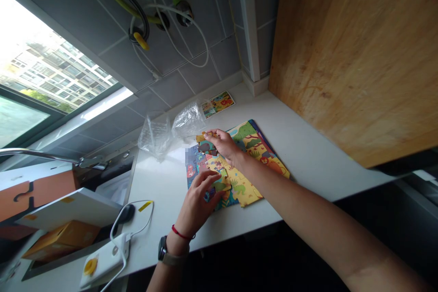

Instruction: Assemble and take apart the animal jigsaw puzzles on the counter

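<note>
A colourful jigsaw puzzle with cartoon animals lies on the white counter, partly covered by my hands and right forearm. My right hand pinches a small joined cluster of puzzle pieces, orange and dark, over the far left part of the puzzle. Curved over the near left part is my left hand, its thumb and fingers apart around a yellow and green section. Whether those fingertips press on the pieces I cannot tell. A red cord and a watch circle my left wrist.
Crumpled clear plastic bags and a small picture card lie behind the puzzle. A white power strip with a cable, a sink tap and boxes are at left. A wooden panel stands at right.
</note>
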Tool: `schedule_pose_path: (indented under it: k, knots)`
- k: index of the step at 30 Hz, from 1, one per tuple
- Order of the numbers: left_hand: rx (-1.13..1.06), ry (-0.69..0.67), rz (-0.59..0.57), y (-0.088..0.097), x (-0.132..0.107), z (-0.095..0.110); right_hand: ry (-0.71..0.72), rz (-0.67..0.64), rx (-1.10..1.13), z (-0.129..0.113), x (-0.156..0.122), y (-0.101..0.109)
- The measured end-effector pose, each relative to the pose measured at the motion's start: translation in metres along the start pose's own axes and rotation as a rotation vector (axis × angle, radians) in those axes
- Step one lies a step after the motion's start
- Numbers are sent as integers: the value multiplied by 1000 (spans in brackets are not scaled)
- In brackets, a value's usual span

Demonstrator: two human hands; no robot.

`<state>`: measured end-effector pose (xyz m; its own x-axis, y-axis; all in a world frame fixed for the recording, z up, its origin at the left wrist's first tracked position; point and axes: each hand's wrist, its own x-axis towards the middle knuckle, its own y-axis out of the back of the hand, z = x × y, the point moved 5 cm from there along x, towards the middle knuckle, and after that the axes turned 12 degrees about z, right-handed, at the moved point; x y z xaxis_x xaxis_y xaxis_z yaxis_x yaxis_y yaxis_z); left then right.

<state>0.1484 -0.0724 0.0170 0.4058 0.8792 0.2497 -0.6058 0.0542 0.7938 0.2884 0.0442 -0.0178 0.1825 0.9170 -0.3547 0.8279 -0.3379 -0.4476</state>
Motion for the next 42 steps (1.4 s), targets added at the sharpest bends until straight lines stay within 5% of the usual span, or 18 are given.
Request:
schedule_pose_path:
  k: [13, 21, 34, 42]
  knots:
    - [217, -201, 66, -3, 2, -8, -78, 9, 55, 1, -3, -2]
    - [201, -408, 91, 12, 13, -7, -57, 0, 49, 3, 0, -1]
    - [156, -378, 254, 5, 16, -28, -61, -14, 101, 6, 3, -1]
    - [70, -371, 312, 7, 19, -23, -24, -9, 138, 5, 5, 3]
